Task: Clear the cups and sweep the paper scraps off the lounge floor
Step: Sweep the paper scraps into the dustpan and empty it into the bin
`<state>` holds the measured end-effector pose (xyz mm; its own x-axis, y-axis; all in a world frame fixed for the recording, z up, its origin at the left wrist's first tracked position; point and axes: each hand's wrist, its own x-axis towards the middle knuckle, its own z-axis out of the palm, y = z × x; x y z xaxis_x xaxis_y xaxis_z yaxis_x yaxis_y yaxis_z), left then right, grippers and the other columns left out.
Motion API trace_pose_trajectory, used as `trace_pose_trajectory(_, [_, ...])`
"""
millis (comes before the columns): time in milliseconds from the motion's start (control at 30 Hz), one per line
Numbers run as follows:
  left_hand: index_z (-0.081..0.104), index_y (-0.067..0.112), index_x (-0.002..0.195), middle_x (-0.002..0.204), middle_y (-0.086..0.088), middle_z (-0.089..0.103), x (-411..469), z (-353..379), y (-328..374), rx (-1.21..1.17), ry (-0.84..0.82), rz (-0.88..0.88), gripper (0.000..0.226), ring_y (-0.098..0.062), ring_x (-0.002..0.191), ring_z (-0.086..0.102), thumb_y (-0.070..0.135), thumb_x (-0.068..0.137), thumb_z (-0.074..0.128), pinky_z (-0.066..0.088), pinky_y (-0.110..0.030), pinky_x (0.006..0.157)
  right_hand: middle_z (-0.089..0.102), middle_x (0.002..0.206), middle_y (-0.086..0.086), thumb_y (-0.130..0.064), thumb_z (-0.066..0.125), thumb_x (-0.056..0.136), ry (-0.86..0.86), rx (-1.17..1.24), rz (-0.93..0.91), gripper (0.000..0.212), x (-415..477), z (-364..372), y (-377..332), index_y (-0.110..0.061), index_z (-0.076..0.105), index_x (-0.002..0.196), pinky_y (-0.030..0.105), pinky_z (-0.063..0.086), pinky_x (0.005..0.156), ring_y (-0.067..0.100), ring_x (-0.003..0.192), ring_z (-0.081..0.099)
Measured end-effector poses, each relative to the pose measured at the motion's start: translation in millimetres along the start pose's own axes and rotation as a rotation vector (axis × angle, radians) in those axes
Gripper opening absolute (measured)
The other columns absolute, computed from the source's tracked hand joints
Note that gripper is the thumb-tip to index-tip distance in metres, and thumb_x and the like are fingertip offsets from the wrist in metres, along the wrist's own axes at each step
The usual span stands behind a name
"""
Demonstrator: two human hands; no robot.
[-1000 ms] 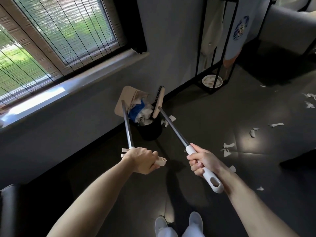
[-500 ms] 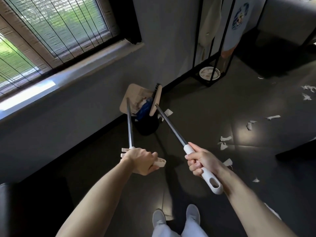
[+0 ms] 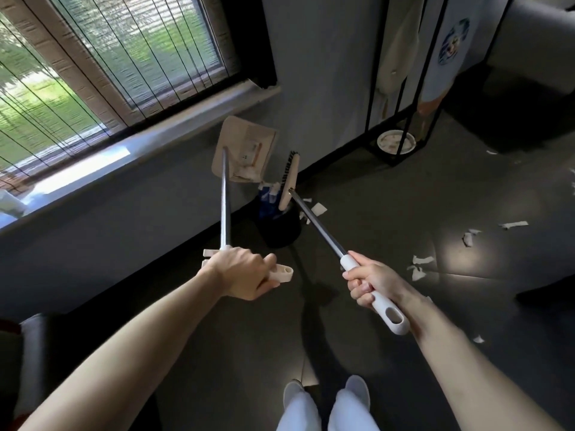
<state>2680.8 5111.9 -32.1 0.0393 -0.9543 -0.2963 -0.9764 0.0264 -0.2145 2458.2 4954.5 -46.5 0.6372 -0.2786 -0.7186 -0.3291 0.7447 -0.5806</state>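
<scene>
Across the dark grey tiled floor (image 3: 389,188), emptying looks to be the step in hand. The round black waste bin (image 3: 281,233) holds blue and white rubbish, and the beige long-handled plastic dustpan (image 3: 245,154) is tipped just above it. The beige brush with black bristles (image 3: 289,185) hangs at the bin's rim. The hands are apart: the left hand (image 3: 242,272) grips the dustpan's handle top, and the right hand (image 3: 370,283) clamps the brush's white grip. Next, both tools probably need to come down and swing right, where white paper scraps (image 3: 418,265) lie beyond the right hand.
</scene>
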Motion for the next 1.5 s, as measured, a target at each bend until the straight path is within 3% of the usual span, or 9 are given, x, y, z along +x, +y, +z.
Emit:
trace_pose_trajectory(300, [0.045,0.017,0.11,0.093,-0.008,0.068,16.4,39.4,54.7,-0.14,-0.148,0.024,0.045,-0.035,0.086,0.066,0.057,0.094,0.033,0.042,-0.038,0.062,0.032,0.056,0.001,0.005,0.041,0.096,-0.003,0.072,0.045,0.068,1.5,-3.6,12.4,-0.029,0.023,0.151,0.014,0.027,0.027,0.002,0.031,0.032])
trace_pose_trajectory(600, [0.046,0.019,0.11,0.089,-0.003,0.068,11.9,6.2,18.9,-0.051,-0.063,0.028,0.046,-0.031,0.081,0.067,0.06,0.093,0.034,0.045,-0.036,0.058,0.032,0.058,0.002,0.006,0.041,0.095,0.022,0.014,-0.015,0.071,-0.3,7.3,-0.6,-0.03,0.019,0.152,0.013,0.026,0.028,0.003,0.031,0.032])
trace_pose_trajectory(767, [0.045,0.018,0.106,0.083,-0.003,0.067,-1.1,21.3,27.7,-0.033,-0.08,0.015,0.045,-0.033,0.078,0.067,0.059,0.093,0.031,0.04,-0.038,0.063,0.035,0.052,0.0,0.006,0.042,0.095,0.004,-0.018,-0.04,0.071,-1.0,8.1,-5.0,-0.03,0.02,0.152,0.014,0.027,0.028,0.003,0.031,0.032])
trace_pose_trajectory(1033, [0.045,0.018,0.107,0.09,-0.005,0.068,-0.5,49.3,56.6,-0.11,-0.14,0.026,0.045,-0.034,0.084,0.067,0.059,0.093,0.031,0.038,-0.038,0.062,0.034,0.054,0.001,0.005,0.04,0.096,0.015,0.064,0.042,0.066,0.3,-4.4,8.7,-0.03,0.025,0.15,0.012,0.026,0.027,0.002,0.031,0.031])
trace_pose_trajectory(1233, [0.047,0.016,0.11,0.091,-0.006,0.068,8.0,22.4,40.0,-0.168,-0.027,-0.018,0.044,-0.031,0.08,0.067,0.056,0.094,0.037,0.047,-0.035,0.061,0.035,0.052,0.0,0.004,0.04,0.096,0.0,0.091,0.029,0.066,-3.7,-3.1,9.1,-0.031,0.024,0.15,0.014,0.026,0.027,0.002,0.032,0.032])
trace_pose_trajectory(1300, [0.048,0.015,0.11,0.091,-0.005,0.068,6.6,8.4,30.5,-0.197,0.025,-0.042,0.044,-0.028,0.077,0.068,0.055,0.094,0.038,0.043,-0.03,0.054,0.035,0.05,-0.001,0.004,0.041,0.096,-0.004,0.065,0.016,0.068,-5.4,-0.3,3.6,-0.031,0.023,0.151,0.014,0.026,0.027,0.002,0.032,0.032])
trace_pose_trajectory(1400, [0.047,0.017,0.108,0.088,-0.003,0.068,-3.6,-13.4,14.6,-0.205,0.116,-0.128,0.042,-0.025,0.074,0.068,0.056,0.093,0.041,0.025,-0.023,0.041,0.036,0.048,-0.001,0.004,0.04,0.096,-0.006,0.056,-0.012,0.068,-9.5,4.4,-4.5,-0.032,0.022,0.151,0.014,0.026,0.026,0.002,0.031,0.032])
trace_pose_trajectory(1500, [0.047,0.017,0.104,0.086,-0.004,0.066,-17.8,-34.1,-2.3,-0.225,0.205,-0.213,0.04,-0.027,0.073,0.066,0.055,0.092,0.043,0.025,-0.025,0.041,0.037,0.048,-0.002,0.004,0.041,0.095,-0.006,0.043,-0.037,0.068,-20.1,10.7,-7.0,-0.033,0.024,0.15,0.014,0.026,0.026,0.002,0.031,0.032])
